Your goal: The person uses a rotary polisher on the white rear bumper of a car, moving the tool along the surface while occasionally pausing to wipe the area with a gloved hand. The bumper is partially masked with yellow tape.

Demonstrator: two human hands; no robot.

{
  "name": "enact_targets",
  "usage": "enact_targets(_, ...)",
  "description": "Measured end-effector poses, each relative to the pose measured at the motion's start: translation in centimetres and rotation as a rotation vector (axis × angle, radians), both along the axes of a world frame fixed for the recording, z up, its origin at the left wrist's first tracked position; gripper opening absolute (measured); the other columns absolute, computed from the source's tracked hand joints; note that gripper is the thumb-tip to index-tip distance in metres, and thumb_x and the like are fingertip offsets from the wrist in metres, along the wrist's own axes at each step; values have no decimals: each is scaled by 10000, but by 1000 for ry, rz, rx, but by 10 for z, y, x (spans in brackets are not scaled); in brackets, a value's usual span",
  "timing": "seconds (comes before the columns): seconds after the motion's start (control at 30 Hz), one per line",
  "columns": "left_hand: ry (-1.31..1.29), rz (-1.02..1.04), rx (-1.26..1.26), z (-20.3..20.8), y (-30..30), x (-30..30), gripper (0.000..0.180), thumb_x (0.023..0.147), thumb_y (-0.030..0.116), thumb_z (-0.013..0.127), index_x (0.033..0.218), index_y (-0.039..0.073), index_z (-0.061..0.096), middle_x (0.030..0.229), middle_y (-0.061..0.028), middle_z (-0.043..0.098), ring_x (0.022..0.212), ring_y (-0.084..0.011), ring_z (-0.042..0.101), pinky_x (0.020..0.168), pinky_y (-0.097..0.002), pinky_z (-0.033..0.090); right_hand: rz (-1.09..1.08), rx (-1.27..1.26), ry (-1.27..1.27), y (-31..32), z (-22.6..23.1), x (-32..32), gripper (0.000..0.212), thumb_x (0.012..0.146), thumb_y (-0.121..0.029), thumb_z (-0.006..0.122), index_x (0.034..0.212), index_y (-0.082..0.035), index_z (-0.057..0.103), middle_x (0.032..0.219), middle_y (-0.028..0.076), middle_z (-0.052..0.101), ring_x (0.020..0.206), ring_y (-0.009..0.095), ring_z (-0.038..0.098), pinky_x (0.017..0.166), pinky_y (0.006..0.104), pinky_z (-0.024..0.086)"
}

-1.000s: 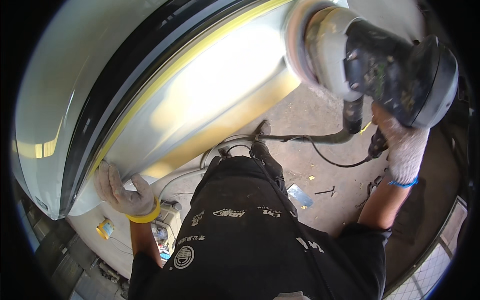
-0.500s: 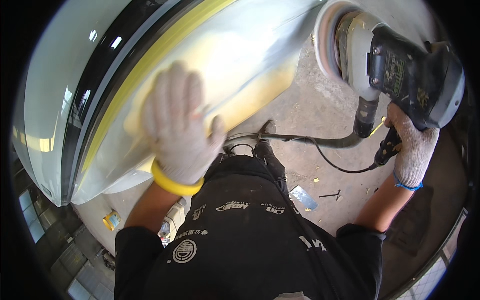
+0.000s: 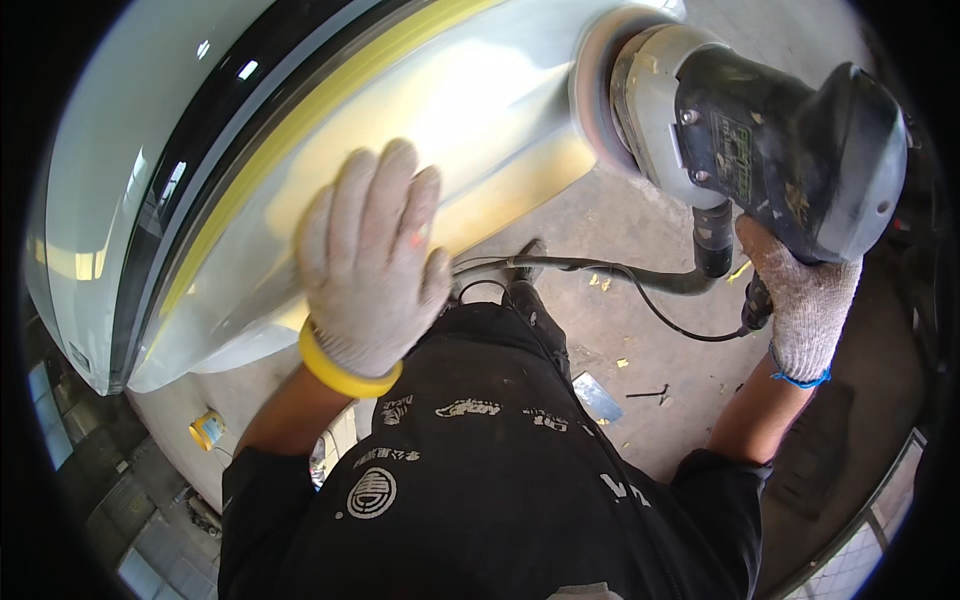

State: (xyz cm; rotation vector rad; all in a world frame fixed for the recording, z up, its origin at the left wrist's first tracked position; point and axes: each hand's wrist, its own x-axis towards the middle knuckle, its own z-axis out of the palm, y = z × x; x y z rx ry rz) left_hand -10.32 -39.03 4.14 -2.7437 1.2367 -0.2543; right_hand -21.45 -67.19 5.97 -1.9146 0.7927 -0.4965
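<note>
The sander (image 3: 760,140), a grey and black power tool with a round pad, sits at the upper right end of the car panel (image 3: 330,150), its pad pressed flat against the pale, dull surface there. The right hand (image 3: 805,300), in a white knit glove with a blue cuff edge, is clenched around the sander's body from below. A dark hose (image 3: 610,270) and a thin black cable (image 3: 680,325) run from the sander's underside, passing just below the panel's lower edge.

The left hand (image 3: 375,265), in a white knit glove with a yellow cuff, lies released and flat on the panel, fingers spread, well to the left of the sander, grasping nothing. Above that hand a yellow tape strip (image 3: 300,135) follows the panel's length, with a black trim band (image 3: 215,125) just beyond it and glossy white paint past that.

Below the panel lies the concrete floor (image 3: 620,350), scattered with yellow scraps. A small yellow roll of tape (image 3: 205,430) lies on the floor under the panel's left end. The person's black printed shirt (image 3: 480,500) fills the view beneath the panel.
</note>
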Motion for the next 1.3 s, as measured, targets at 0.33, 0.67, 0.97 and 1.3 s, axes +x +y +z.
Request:
enact_targets(0.33, -129, -178, -340, -2, 104, 49, 288, 907, 208, 529, 1167, 90, 569, 1243, -128, 593, 1160, -342, 553, 962, -459, 451, 426, -649, -101, -20, -3, 14, 706, 607, -151, 877, 1209, 38, 561, 1186, 192, 617, 1050, 306, 609, 944, 438, 456)
enact_targets(0.67, -102, -197, -478, 17, 122, 97, 211, 901, 158, 541, 1084, 64, 584, 1146, -131, 632, 1122, -344, 572, 949, -454, 456, 313, -407, 58, 30, 35, 35, 735, 637, -182, 862, 1259, 21, 528, 1083, 188, 641, 966, 321, 644, 874, 418, 498)
enact_targets(0.97, -95, -249, -592, 36, 119, 119, 175, 935, 122, 510, 1063, 16, 566, 1139, -178, 620, 1084, -381, 573, 939, -480, 468, 420, -87, 121, 109, 73, 63, 753, 665, -203, 841, 1299, 8, 494, 978, 185, 667, 879, 323, 682, 801, 399, 542)
enact_targets(1.3, -26, -296, -746, 22, 109, 141, 197, 884, 53, 487, 1056, -14, 557, 1125, -190, 619, 1074, -392, 573, 944, -514, 460, 615, -160, 117, 149, 69, 91, 745, 667, -202, 820, 1304, -6, 488, 914, 173, 668, 808, 337, 690, 738, 397, 553)
